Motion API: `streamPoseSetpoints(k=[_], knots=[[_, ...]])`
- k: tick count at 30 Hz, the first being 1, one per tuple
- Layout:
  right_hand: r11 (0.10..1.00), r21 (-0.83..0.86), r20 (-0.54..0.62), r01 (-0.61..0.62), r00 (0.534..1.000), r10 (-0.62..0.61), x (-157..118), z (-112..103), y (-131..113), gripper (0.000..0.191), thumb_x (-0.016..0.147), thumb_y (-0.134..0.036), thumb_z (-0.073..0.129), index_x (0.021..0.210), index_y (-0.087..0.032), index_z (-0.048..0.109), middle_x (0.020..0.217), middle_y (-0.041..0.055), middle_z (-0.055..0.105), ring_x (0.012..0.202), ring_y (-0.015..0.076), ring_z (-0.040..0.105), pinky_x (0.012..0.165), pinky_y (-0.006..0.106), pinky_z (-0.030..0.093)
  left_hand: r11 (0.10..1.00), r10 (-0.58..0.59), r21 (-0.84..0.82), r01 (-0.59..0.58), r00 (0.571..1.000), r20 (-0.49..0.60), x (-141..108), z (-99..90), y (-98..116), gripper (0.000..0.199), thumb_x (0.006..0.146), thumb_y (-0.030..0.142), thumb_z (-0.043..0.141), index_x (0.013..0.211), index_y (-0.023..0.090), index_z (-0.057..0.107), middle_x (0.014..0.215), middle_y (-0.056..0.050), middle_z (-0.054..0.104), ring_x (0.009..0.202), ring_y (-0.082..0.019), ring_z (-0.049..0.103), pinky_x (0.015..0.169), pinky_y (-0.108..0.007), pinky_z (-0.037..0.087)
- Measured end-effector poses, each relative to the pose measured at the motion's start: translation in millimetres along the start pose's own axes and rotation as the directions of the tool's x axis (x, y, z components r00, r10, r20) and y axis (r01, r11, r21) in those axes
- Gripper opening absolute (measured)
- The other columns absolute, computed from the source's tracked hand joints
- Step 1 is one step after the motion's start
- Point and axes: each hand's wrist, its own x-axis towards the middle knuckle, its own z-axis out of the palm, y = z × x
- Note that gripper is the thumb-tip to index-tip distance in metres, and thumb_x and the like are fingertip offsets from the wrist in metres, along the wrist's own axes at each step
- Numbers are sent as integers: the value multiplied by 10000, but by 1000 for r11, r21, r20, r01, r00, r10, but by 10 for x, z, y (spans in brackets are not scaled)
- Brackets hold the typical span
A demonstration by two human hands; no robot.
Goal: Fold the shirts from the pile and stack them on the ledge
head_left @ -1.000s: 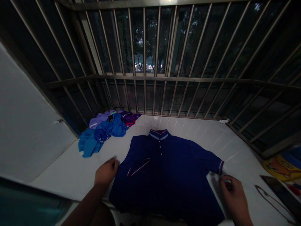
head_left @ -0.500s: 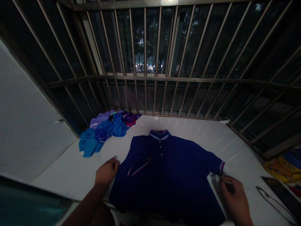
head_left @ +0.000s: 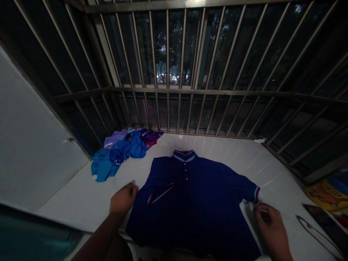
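A dark blue polo shirt [head_left: 206,203] lies spread front up on the white surface, its striped collar pointing away from me. On the left, its sleeve is folded inward over the chest, with the striped cuff [head_left: 161,193] slanting across. The other sleeve [head_left: 244,186] stretches out to the right. My left hand [head_left: 123,199] rests with curled fingers beside the shirt's left edge; nothing shows in it. Just below the right cuff is my right hand [head_left: 272,226], fingers curled toward the thumb, apart from the cloth as far as I can see. The shirt's hem is dark and partly out of frame.
Crumpled blue and purple clothes [head_left: 122,150] lie at the back left. Metal bars [head_left: 187,92] enclose the far side before a window. At the right are a dark flat object [head_left: 326,224], a thin cord [head_left: 310,228] and a yellow patterned item [head_left: 326,195].
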Motion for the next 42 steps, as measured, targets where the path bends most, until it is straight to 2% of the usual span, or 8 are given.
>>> streamPoseSetpoints(k=[4, 9, 19, 26, 31, 35, 42], knots=[[1000, 2, 4, -7, 1000, 7, -9, -10, -33, 461, 802, -687, 627, 913, -243, 685, 1121, 101, 619, 932, 329, 682, 1007, 598, 587, 1000, -6, 11, 6, 1000, 1, -10, -10, 6, 430, 1114, 488, 398, 1139, 263, 764, 1054, -94, 847, 946, -285, 786, 756, -331, 474], [999, 17, -8, -32, 999, 32, -16, -25, -109, 469, 787, -678, 657, 918, -229, 696, 1103, 112, 630, 875, 337, 691, 981, 596, 590, 1000, -10, 12, 10, 1000, 13, -11, -19, 16, 448, 1114, 483, 376, 1197, 260, 756, 1104, -102, 848, 989, -300, 793, 765, -343, 483], [1000, 14, -1, -2, 1000, 2, -1, -10, -35, 441, 797, -663, 670, 914, -242, 723, 1107, 115, 643, 974, 380, 690, 1032, 634, 565, 999, -14, 30, 13, 1000, 24, -18, -43, 37, 442, 1126, 472, 368, 1195, 252, 745, 1105, -102, 848, 992, -294, 796, 748, -337, 473], [1000, 3, 13, 4, 1000, -4, 1, -13, -9, 455, 808, -668, 659, 904, -227, 714, 1111, 104, 634, 936, 339, 680, 995, 624, 584, 1000, -13, 9, 13, 1000, 17, -14, -35, 31, 433, 1127, 462, 387, 1248, 248, 743, 1124, -107, 848, 995, -290, 793, 768, -337, 477], [1000, 11, 5, 14, 1000, -14, 1, -13, -37, 408, 820, -638, 664, 874, -236, 706, 1099, 114, 646, 978, 358, 677, 995, 621, 589, 1000, -9, -9, 9, 1000, 4, -15, -26, 26, 444, 1124, 473, 396, 1281, 250, 746, 1143, -116, 848, 1013, -297, 793, 793, -344, 491], [1000, 12, 9, -1, 1000, 1, -12, -15, -77, 438, 820, -662, 644, 904, -237, 710, 1122, 111, 637, 960, 350, 680, 1026, 648, 581, 1000, -11, -15, 11, 1000, 5, -13, -28, 23, 443, 1120, 475, 401, 1252, 251, 760, 1133, -116, 851, 1013, -294, 792, 800, -340, 500], [1000, 1, 9, -28, 1000, 28, -15, -32, -117, 486, 795, -717, 648, 924, -253, 708, 1128, 96, 646, 928, 328, 682, 1011, 614, 590, 1000, -10, 15, 10, 1000, 14, -18, -34, 23, 453, 1118, 487, 378, 1204, 257, 759, 1151, -105, 852, 1024, -298, 799, 771, -340, 494]])
